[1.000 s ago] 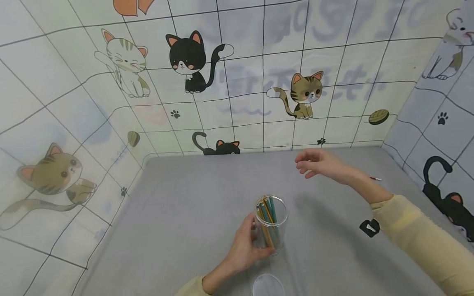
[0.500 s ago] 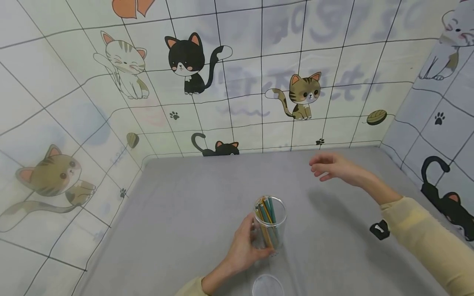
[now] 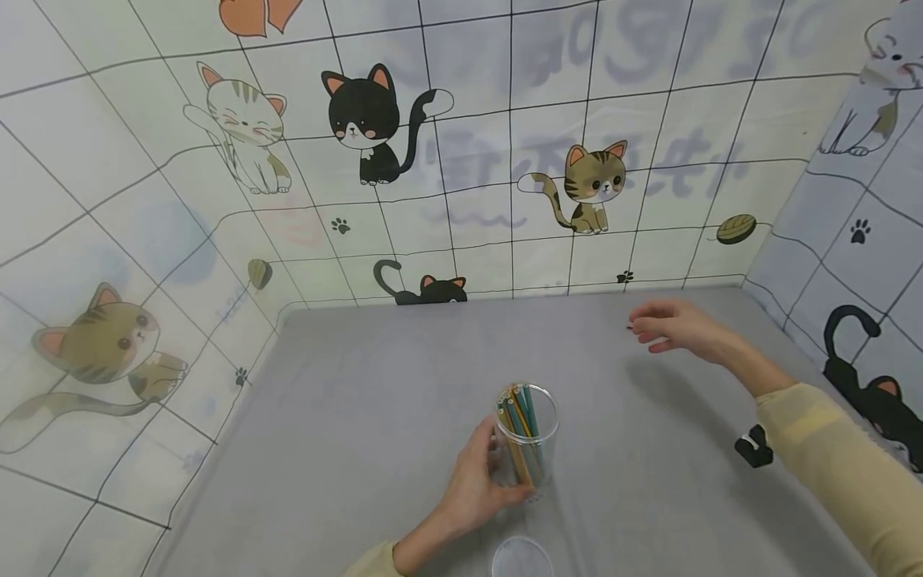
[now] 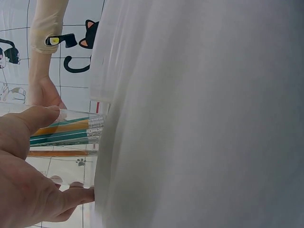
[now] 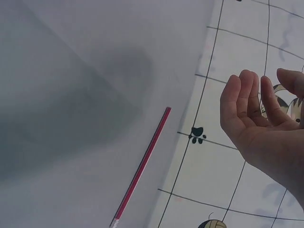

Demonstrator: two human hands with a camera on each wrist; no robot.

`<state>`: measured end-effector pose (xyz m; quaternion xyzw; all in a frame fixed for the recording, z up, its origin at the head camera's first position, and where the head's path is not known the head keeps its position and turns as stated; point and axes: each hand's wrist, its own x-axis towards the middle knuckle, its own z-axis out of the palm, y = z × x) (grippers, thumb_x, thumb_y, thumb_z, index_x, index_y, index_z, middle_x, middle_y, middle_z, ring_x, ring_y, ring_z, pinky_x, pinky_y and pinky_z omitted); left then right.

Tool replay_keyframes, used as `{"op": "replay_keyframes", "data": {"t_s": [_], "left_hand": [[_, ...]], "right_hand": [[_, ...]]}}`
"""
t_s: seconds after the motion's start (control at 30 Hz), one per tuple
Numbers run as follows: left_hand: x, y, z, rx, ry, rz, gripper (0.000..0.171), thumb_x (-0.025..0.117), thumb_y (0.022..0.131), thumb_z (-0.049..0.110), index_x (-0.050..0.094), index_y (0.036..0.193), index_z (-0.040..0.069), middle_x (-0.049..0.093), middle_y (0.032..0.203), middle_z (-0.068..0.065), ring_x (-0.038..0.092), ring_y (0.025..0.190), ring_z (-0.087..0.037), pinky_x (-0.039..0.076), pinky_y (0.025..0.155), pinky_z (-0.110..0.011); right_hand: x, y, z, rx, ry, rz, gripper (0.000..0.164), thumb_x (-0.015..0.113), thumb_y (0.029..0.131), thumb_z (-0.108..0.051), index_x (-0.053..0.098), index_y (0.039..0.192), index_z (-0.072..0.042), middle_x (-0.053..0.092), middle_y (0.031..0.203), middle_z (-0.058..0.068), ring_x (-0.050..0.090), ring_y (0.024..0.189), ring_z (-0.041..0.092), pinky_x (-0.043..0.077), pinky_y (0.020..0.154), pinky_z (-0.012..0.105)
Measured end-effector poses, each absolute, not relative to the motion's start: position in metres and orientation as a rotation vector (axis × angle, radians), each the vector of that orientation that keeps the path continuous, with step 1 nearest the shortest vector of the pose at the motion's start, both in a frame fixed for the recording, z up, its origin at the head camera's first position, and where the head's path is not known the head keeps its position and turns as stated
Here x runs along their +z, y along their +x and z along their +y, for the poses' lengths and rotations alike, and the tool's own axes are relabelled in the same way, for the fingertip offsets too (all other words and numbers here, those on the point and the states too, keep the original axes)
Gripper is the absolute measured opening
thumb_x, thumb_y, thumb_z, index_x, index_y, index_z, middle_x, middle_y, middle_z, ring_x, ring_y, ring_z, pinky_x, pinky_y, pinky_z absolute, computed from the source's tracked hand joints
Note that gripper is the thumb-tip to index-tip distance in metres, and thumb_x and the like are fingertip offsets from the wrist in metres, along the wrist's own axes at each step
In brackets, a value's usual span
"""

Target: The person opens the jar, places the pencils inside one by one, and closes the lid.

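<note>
My left hand [image 3: 476,489] grips a clear plastic cup [image 3: 550,449] low on its side, thumb in front. Several yellow and green pencils [image 3: 521,413] stand leaning in the cup; in the left wrist view their metal-ferruled ends [image 4: 95,127] are at the bottom. My right hand [image 3: 681,330] hovers over the far right of the table with fingers loosely bent and nothing in them. A red pencil [image 5: 142,166] lies on the table apart from that hand in the right wrist view. In the head view the hand hides most of it.
A clear round lid [image 3: 522,557] lies on the grey tabletop [image 3: 346,417] in front of the cup, at the bottom of the view. Cat-printed cloth walls [image 3: 476,160] enclose the back and both sides. A black device [image 3: 754,446] sits at my right wrist.
My right hand has moved rightward. One end of the red pencil, first seen right of the forearm, is now covered, and the other end shows beside the fingertips. Left hand and cup stay put.
</note>
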<state>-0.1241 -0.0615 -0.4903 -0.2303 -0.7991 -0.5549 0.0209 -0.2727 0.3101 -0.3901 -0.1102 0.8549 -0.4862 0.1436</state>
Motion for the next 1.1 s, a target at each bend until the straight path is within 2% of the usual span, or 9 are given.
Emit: {"op": "replay_keyframes", "data": {"t_s": [0.17,0.4,1.1], "left_hand": [[-0.490,-0.125,-0.063,-1.727,-0.710,-2.478,0.093,0.092,0.067,0.005,0.040,0.145,0.010,0.054,0.132,-0.006,0.056,0.116,-0.031,0.052,0.092,-0.034],[-0.490,-0.125,-0.064,-1.728,-0.704,-2.481,0.094,0.092,0.067,0.006,0.040,0.145,0.009,0.054,0.134,-0.006,0.056,0.117,-0.031,0.052,0.092,-0.033],[-0.490,-0.126,-0.064,-1.688,-0.720,-2.484,0.090,0.092,0.068,0.007,0.043,0.143,0.009,0.054,0.133,-0.006,0.056,0.115,-0.028,0.053,0.090,-0.031]], "right_hand": [[-0.398,-0.279,0.319,-1.385,-0.276,2.480,0.045,0.054,0.105,-0.021,0.045,0.133,0.012,0.056,0.127,0.029,0.060,0.109,0.038,0.056,0.086,0.046],[-0.408,-0.286,0.331,-1.367,-0.282,2.477,0.048,0.050,0.106,-0.021,0.041,0.137,0.014,0.050,0.131,0.036,0.055,0.116,0.047,0.056,0.087,0.046],[-0.424,-0.306,0.351,-1.337,-0.177,2.467,0.049,0.049,0.106,-0.018,0.038,0.138,0.017,0.053,0.127,0.035,0.060,0.110,0.037,0.057,0.086,0.043]]}}
